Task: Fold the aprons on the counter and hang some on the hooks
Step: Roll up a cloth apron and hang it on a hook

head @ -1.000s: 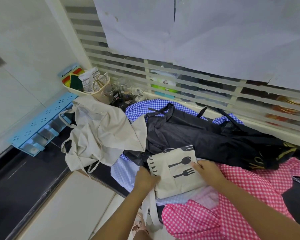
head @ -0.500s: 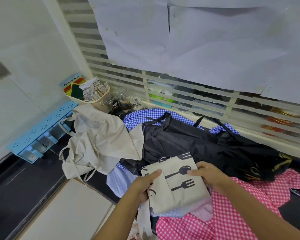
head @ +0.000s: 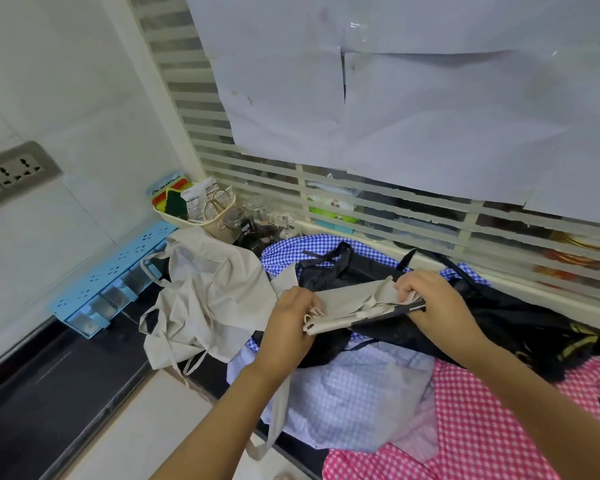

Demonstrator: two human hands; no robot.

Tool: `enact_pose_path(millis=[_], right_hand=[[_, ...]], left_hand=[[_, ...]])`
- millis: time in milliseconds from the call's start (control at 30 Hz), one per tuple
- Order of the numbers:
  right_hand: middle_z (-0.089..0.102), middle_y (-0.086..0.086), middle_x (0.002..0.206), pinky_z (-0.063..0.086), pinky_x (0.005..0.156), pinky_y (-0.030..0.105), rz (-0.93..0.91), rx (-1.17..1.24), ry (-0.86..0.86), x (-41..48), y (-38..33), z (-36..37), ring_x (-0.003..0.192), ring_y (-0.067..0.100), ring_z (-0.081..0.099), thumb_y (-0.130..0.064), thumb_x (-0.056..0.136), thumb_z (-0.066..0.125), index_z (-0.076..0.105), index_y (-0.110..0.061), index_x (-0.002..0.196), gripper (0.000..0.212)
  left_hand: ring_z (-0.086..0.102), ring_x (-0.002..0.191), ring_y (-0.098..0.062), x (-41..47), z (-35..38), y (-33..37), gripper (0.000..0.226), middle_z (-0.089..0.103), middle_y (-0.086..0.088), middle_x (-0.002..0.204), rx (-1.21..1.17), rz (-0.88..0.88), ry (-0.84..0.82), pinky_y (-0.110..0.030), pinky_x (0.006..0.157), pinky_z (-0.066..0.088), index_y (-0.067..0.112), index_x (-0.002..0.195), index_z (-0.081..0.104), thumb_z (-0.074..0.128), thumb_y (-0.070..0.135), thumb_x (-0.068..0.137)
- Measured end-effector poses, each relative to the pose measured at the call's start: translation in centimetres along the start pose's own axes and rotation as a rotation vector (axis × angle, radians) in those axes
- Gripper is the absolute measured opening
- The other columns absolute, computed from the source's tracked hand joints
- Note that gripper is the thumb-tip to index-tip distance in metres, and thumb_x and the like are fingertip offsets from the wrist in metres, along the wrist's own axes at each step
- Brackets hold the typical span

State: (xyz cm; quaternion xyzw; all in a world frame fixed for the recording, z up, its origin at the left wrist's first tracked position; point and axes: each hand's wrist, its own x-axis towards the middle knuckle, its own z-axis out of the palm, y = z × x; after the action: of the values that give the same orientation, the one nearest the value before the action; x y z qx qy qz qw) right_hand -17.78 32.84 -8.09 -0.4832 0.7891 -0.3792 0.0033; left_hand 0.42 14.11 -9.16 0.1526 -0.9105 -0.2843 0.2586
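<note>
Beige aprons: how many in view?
2. Folded apron gripped by left hand and right hand; crumpled apron on the counter, left of them. Others may be buried.

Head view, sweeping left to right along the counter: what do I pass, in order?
In order: blue rack → crumpled beige apron → left hand → folded beige apron, gripped at both ends → right hand. The black apron and pink checked apron span too wide to place.

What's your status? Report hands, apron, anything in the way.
Left hand, right hand grip folded beige apron. Held above black apron. Strap dangles loose.
</note>
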Motion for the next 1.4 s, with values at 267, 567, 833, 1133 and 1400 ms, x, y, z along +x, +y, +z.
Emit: enact_pose_path(millis=[267,567,833,1133,1400], right_hand=[[0.036,-0.015,0.101,0.031,0.07,0.019,0.063,-0.193,-0.434,-7.0,4.3,4.6,0.088,0.008,0.038,-0.041,0.057,0.084,0.036,-0.03,0.096,0.062],[0.041,-0.012,0.112,0.045,0.072,0.024,-0.188,-0.36,-0.346,-8.5,2.3,4.9,0.092,0.007,0.04,-0.054,0.049,0.086,0.048,-0.033,0.11,0.075],[0.056,-0.006,0.119,0.05,0.08,0.027,-0.363,-0.458,-0.564,-7.7,1.6,5.9,0.103,0.012,0.048,-0.069,0.039,0.081,0.054,-0.034,0.109,0.082],[0.056,-0.008,0.109,0.042,0.081,0.021,-0.2,-0.401,-0.598,-7.5,2.1,6.4,0.091,0.01,0.058,-0.057,0.046,0.086,0.056,-0.032,0.097,0.064],[0.041,-0.008,0.125,0.017,0.088,0.016,-0.151,-0.363,-0.627,-7.4,2.9,7.2,0.112,0.009,0.041,-0.05,0.08,0.067,0.05,-0.026,0.121,0.051]], left_hand=[[0.022,0.073,-0.002,-6.2,6.9,-1.8,0.052,0.03,0.013,0.082,0.031,-0.011,-0.085,-0.012,0.062,0.023,0.029,0.073,0.029,0.04,-0.011,0.043],[0.03,0.079,-0.004,-9.1,8.4,-4.0,0.037,0.045,0.001,0.095,0.05,-0.018,-0.331,-0.016,0.063,0.022,0.012,0.083,0.048,0.038,-0.009,0.054],[0.045,0.11,-0.018,-8.9,7.1,-3.0,0.05,0.047,-0.006,0.127,0.032,-0.058,-0.471,-0.015,0.087,0.032,0.008,0.126,0.048,0.055,0.023,0.079],[0.042,0.123,-0.025,-8.4,9.4,-1.9,0.062,0.046,-0.01,0.133,0.189,-0.007,-0.519,-0.029,0.096,0.039,0.009,0.126,0.05,0.067,0.043,0.076],[0.057,0.092,-0.023,-7.6,9.3,-1.5,0.021,0.053,-0.007,0.113,0.121,-0.106,-0.532,-0.027,0.08,0.043,0.008,0.103,0.059,0.055,0.027,0.095]])
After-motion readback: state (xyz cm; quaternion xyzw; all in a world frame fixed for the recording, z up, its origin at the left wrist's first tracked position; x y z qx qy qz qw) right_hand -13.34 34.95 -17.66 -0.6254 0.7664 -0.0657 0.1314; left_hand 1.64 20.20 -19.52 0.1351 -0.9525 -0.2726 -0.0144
